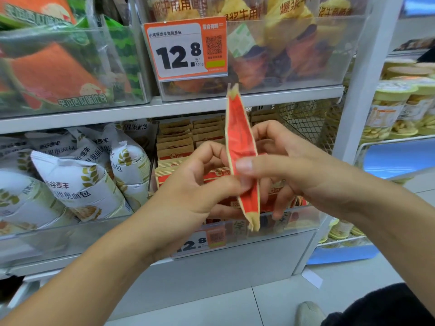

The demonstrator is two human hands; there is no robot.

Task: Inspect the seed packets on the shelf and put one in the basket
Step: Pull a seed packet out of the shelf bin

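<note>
Close up, a person's two bare forearms reach forward at a shop shelf. Between the hands a red seed packet [242,158] with tan edges stands upright, turned edge-on to the viewer. The left hand [200,184] pinches its lower part with thumb and curled fingers; the right hand [289,165] grips the middle, thumb across the near face, fingers behind. To inspect well, it seems best to rotate the packet so a printed face shows, keeping one hand's pinch firm. Just behind, a clear bin [303,220] holds rows of matching tan and red packets [179,147]. White bread bags [82,184] sit left. No basket is in view, though wire mesh [306,121] shows behind
</note>
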